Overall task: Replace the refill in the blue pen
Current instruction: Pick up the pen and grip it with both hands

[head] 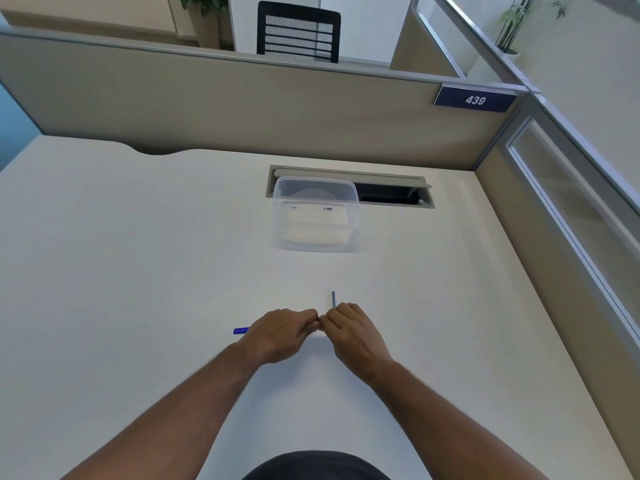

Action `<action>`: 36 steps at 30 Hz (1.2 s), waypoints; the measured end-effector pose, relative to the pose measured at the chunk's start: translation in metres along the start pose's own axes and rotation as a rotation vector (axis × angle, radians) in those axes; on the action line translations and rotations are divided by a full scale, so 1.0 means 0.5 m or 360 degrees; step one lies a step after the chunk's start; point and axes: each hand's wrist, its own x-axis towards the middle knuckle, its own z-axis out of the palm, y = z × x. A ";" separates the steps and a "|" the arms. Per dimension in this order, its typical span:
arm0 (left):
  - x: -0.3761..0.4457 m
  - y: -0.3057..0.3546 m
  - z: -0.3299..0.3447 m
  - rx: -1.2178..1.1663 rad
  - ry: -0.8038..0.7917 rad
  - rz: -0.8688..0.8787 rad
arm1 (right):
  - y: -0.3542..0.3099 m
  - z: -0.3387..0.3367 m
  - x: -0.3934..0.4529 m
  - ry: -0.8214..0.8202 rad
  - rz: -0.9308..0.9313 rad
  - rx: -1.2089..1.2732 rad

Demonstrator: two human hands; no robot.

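Note:
My left hand point(282, 332) is closed around the blue pen point(241, 330), whose blue end sticks out to the left of my fist. My right hand point(353, 332) is closed too, its fingertips meeting those of the left hand. A thin grey-blue refill point(333, 299) pokes up and away from the right hand's fingers. The rest of the pen and the join between the two hands are hidden by my fingers. Both hands hover just above the white desk point(138, 271).
A clear plastic container point(316, 213) with small items inside stands farther back on the desk, in front of an open cable slot point(391, 194). Beige partition walls point(242, 109) enclose the desk at the back and right.

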 end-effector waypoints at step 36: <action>0.010 -0.015 0.015 -0.0215 0.0050 -0.0164 | -0.027 0.008 0.016 -0.0154 0.0583 0.0507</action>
